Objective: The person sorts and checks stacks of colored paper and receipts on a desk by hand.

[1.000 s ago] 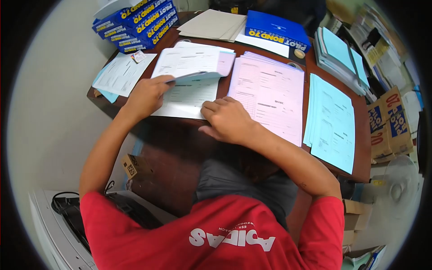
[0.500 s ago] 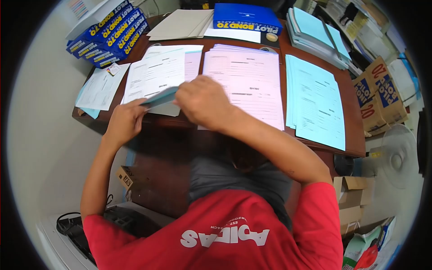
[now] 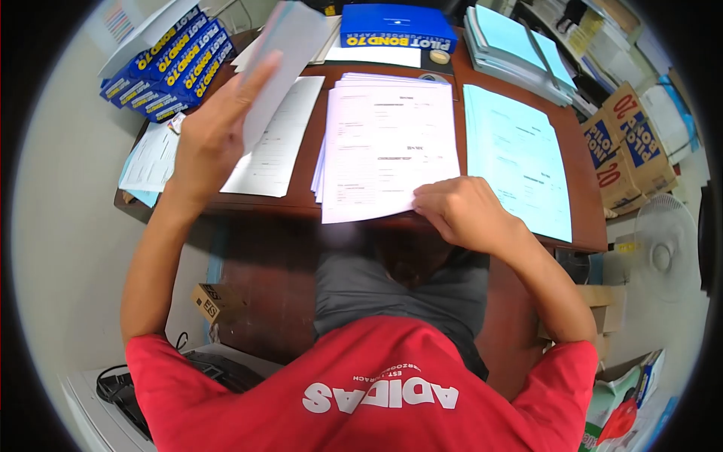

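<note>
My left hand grips a small bundle of sheets, raised and tilted above the left side of the desk. Beneath it lies a stack of white printed forms. My right hand has its fingers pinched at the lower right corner of the pink form stack in the middle. To the right of that stack lies a spread pile of light blue forms. Another few white sheets rest at the desk's left end.
Blue paper reams are piled at the back left. A blue paper box and a bundle of light blue paper stand along the back of the desk. Cartons and a fan are at the right.
My left hand has lifted the bundle up and away from the front edge. My right hand has let go of it and moved right to the pink stack's corner.
</note>
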Tool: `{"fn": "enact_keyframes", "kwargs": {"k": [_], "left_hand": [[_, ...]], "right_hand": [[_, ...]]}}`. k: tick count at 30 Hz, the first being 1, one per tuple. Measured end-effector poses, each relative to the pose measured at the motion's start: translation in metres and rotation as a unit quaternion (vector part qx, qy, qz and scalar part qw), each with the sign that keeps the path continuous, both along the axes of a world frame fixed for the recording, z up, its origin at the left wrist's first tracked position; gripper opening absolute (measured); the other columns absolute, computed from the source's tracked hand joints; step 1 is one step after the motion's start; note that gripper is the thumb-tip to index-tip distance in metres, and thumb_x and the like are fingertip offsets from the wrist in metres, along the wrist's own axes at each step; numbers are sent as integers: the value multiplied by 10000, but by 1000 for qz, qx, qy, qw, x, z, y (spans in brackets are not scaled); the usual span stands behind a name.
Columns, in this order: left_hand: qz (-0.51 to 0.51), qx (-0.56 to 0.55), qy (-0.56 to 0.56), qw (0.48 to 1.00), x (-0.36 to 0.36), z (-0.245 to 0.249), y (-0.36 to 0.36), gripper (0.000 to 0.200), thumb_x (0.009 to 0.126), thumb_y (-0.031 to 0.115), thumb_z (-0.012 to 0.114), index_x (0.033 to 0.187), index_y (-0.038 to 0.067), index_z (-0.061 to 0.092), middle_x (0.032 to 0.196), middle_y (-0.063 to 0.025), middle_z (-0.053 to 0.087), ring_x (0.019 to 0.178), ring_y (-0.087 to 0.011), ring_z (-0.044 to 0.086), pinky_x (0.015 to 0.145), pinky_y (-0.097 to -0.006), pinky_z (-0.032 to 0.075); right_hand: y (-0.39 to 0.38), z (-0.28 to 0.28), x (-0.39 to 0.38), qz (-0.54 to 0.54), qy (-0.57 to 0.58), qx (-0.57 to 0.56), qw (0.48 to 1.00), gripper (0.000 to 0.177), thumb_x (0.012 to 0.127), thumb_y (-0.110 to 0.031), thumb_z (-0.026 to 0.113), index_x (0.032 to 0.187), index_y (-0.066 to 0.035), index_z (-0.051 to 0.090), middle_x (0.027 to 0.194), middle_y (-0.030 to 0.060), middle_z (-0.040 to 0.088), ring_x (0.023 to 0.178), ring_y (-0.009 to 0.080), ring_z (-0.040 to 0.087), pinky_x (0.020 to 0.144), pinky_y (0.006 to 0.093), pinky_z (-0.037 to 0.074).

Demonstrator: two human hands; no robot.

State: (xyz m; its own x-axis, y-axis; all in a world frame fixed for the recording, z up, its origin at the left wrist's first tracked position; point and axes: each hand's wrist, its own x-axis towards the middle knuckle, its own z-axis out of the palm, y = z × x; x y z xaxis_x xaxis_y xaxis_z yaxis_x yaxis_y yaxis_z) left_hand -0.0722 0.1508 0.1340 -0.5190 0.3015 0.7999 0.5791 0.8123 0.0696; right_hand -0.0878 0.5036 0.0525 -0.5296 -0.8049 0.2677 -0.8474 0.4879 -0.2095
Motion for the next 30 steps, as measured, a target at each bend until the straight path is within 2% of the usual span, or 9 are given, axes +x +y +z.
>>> {"fn": "enact_keyframes", "kwargs": {"k": [2,10,12,14,17,21,25,27,30], "left_hand": [[2,-131,-11,991,-8,-4,13,511,806,-141,596,1240,99,721,1278,-172,688,945,-363,728,797,-384,605],[-139,-116,-212,960,-9,-41,101,241,803,-52,630,1018,-3,728,1010,-199,725,864,-390,712,771,-412,574],[-124,-141,-249,950,-16,-51,103,216,810,-62,630,994,-9,729,1000,-206,725,865,-393,713,767,-414,569],[-99,-91,-221,966,-26,-46,99,210,802,-89,624,963,-20,740,927,-208,730,808,-385,717,741,-410,571],[-54,-22,-189,980,-43,-23,81,216,832,-53,660,1013,-8,770,911,-193,758,830,-266,760,739,-336,571],[-26,-32,-65,997,-71,27,90,375,855,-1,724,1230,-13,703,1085,-218,754,992,-297,755,901,-350,564],[15,-6,-162,987,-76,56,156,379,841,-37,683,1218,-10,704,1145,-224,727,1027,-348,723,927,-379,560],[-167,-150,-17,974,-94,55,184,462,824,-41,714,1281,27,705,1250,-313,665,985,-342,759,807,-356,621],[-172,-189,70,964,-97,26,237,173,814,-70,616,944,-23,720,951,-181,717,885,-369,722,810,-452,588]], "right_hand": [[-3,3,-3,-34,-44,-6,998,152,861,-132,685,741,-42,662,773,163,695,724,397,670,670,480,537],[-3,29,-24,-82,14,-99,992,113,859,-115,739,933,-31,758,919,145,750,805,356,708,721,424,564],[16,40,-23,-101,96,-147,979,245,840,-135,783,1059,-38,735,1022,142,750,912,344,707,785,427,554],[64,48,-20,-124,142,-132,973,595,788,-184,850,1317,-33,626,1304,164,671,1215,367,609,1039,452,451],[152,46,7,-221,48,32,974,705,763,-235,869,1379,-21,599,1396,175,626,1338,340,547,1088,472,419],[202,9,42,-243,-8,116,963,559,756,-172,865,1276,-70,688,1369,132,657,1298,311,584,1076,484,434],[207,11,47,-226,8,38,973,293,814,-127,810,1088,-32,767,1235,138,727,1113,327,684,957,423,523],[210,14,42,-243,-48,9,969,241,834,-124,792,1049,-17,772,1192,150,737,1055,353,697,920,413,540],[212,22,32,-242,-133,-52,960,177,890,-102,735,1023,7,774,1128,193,743,976,404,711,877,414,564]]}}
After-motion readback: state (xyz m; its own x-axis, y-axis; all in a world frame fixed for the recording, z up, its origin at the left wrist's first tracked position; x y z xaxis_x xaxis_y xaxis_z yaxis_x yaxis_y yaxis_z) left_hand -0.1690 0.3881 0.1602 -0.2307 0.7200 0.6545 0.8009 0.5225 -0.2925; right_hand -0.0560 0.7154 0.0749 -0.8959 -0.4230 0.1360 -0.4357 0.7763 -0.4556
